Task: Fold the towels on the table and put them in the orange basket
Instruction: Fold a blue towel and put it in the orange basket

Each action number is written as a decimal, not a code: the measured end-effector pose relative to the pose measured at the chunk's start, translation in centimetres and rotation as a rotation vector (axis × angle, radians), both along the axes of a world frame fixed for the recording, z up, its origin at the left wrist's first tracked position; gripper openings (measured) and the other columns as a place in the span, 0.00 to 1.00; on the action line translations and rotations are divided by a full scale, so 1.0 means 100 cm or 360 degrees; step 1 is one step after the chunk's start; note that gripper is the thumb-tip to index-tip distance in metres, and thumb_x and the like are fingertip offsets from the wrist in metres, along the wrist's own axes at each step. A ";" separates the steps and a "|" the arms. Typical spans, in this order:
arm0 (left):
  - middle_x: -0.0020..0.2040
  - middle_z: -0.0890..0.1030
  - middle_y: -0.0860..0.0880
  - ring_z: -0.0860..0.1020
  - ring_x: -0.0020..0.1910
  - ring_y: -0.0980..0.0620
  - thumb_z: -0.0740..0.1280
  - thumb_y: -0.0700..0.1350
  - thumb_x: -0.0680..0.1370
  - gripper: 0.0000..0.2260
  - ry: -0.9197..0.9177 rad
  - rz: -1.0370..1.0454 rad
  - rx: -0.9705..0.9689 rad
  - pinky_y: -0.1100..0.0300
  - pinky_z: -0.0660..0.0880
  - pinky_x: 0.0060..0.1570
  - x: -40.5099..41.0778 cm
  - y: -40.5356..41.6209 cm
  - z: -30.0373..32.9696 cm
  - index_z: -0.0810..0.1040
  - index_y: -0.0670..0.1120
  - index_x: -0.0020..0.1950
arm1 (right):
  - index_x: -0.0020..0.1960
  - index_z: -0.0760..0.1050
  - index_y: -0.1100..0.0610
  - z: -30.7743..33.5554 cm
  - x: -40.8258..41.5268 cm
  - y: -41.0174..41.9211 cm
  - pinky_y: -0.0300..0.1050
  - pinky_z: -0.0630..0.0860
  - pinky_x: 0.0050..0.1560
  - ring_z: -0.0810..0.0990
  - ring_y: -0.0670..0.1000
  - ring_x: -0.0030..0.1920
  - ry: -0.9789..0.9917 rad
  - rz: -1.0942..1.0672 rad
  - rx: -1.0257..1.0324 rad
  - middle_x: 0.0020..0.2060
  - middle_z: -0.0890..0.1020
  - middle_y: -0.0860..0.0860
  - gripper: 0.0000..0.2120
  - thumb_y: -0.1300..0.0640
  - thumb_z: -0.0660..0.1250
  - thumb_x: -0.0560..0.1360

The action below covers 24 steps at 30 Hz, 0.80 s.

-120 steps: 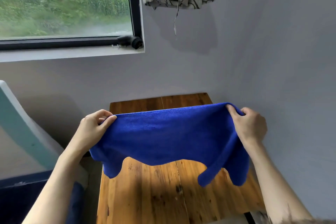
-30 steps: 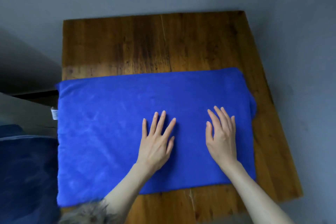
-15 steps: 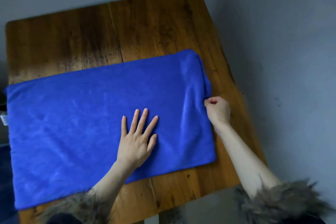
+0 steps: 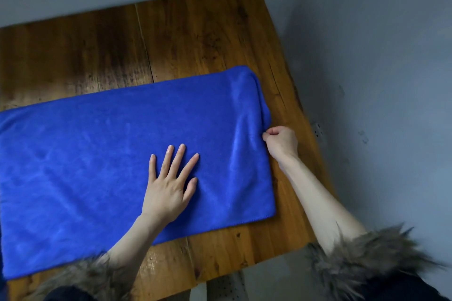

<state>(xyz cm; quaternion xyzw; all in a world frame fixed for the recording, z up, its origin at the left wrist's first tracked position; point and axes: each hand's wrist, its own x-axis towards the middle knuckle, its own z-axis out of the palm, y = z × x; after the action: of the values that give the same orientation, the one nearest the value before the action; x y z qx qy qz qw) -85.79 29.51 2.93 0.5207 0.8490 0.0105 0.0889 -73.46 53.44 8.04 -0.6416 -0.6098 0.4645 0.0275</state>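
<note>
- Head view looks down on a wooden table set against a grey wall; it carries everything here, and its right edge and near edge both show.
- Blue towel lies flat across the near half of the table, its right end short of the table's right edge and its left end running out of view. It seems already doubled, so the step in hand is probably the next fold, right end carried over to the left.
- No orange basket is in view, so stowing comes later.
- Left hand rests flat on the towel with fingers straight and spread, right of the towel's visible middle. It works well as an anchor if it presses near the intended crease line.
- Right hand pinches the towel's right edge about midway along, fingers curled tight on the cloth, which bunches slightly there.
- A mid-edge pinch will likely let the corners droop, so lifting low and slowly, then squaring the far and near corners, should give a neater fold.
- Smoothing from the crease outward should clear the ripples.
</note>
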 end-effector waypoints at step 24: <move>0.75 0.61 0.43 0.55 0.74 0.43 0.52 0.52 0.76 0.24 -0.0109 0.0100 -0.0049 0.35 0.52 0.68 0.005 0.007 0.010 0.64 0.50 0.72 | 0.50 0.78 0.61 -0.010 0.077 0.004 0.49 0.74 0.53 0.80 0.59 0.51 0.0005 -0.0347 0.0143 0.47 0.82 0.58 0.10 0.54 0.64 0.77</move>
<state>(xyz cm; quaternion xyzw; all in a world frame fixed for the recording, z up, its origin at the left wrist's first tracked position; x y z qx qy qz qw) -85.26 30.19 3.88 0.4917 0.8614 0.0179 0.1256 -65.73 53.79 7.03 -0.7015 -0.5566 0.4320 0.1074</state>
